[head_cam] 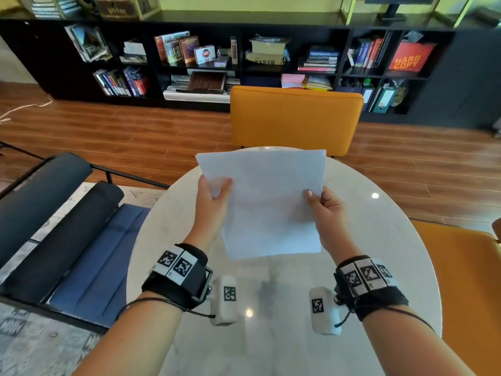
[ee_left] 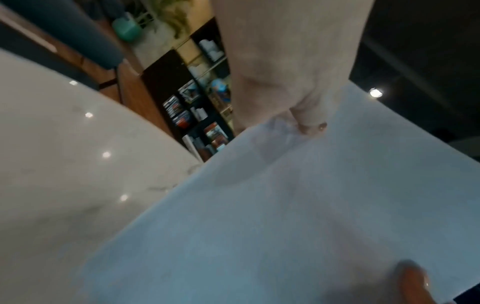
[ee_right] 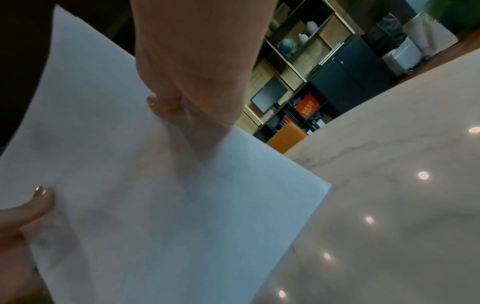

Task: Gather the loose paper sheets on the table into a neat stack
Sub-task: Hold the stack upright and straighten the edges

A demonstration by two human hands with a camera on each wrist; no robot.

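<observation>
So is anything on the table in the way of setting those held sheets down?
Nothing visible. Both the left hand and the right hand hold the paper sheets above the marble table, whose visible top beneath is bare.

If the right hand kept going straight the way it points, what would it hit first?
Probably the orange chair behind the table. The right hand, pinching the paper sheets, points forward over the tabletop; depth is unclear.
</observation>
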